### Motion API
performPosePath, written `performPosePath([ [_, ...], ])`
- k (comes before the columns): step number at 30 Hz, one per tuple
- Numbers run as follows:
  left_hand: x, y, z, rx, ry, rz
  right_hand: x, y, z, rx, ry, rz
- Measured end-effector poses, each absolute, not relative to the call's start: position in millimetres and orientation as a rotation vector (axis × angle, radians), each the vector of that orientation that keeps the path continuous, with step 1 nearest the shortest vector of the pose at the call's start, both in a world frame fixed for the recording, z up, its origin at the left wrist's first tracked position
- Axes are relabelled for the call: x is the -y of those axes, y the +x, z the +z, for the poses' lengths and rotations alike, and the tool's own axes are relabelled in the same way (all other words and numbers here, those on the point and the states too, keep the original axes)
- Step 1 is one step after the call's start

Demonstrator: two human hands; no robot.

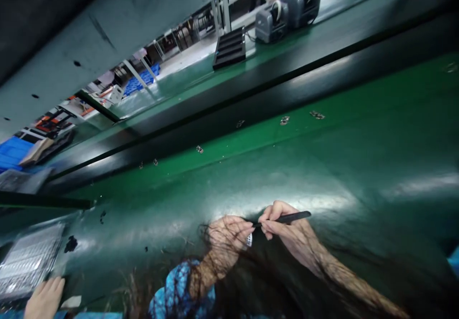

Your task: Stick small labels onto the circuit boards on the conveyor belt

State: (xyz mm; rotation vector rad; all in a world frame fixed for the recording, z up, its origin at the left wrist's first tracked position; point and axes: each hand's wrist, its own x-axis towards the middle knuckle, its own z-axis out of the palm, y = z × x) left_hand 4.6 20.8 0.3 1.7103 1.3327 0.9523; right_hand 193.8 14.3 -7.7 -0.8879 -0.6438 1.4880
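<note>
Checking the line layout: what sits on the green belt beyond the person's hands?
Small metal parts lie spaced along the green belt. Past it stand a black slotted tray and two grey tape dispensers. Nearer, hair covers the belt below the hands.

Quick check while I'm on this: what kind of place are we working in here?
Most likely a factory assembly line: a long green conveyor belt carries small metal parts, and tape dispensers sit on the far bench. The right hand holds black tweezers.

one head view, tilted hard clockwise, looks down close over the green bench (358,132). farther benches run toward eleven o'clock.
</note>
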Motion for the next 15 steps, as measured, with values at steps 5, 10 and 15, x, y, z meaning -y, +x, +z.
performPosePath([
  [5, -22.0, 5.2, 0.6, -1.355, 1.662, 0.918, -14.9, 192.1, -9.6, 0.662, -0.894, 1.468],
  [10, -19.7, 3.9, 1.3, -1.389, 1.620, 0.911, -12.2, 190.0, -21.7, 0.663, -0.890, 1.477],
  [15, -20.8, 5.0, -4.0, -1.422, 1.579, 0.939, -9.6, 186.9, -33.9, 0.659, -0.921, 1.449],
])
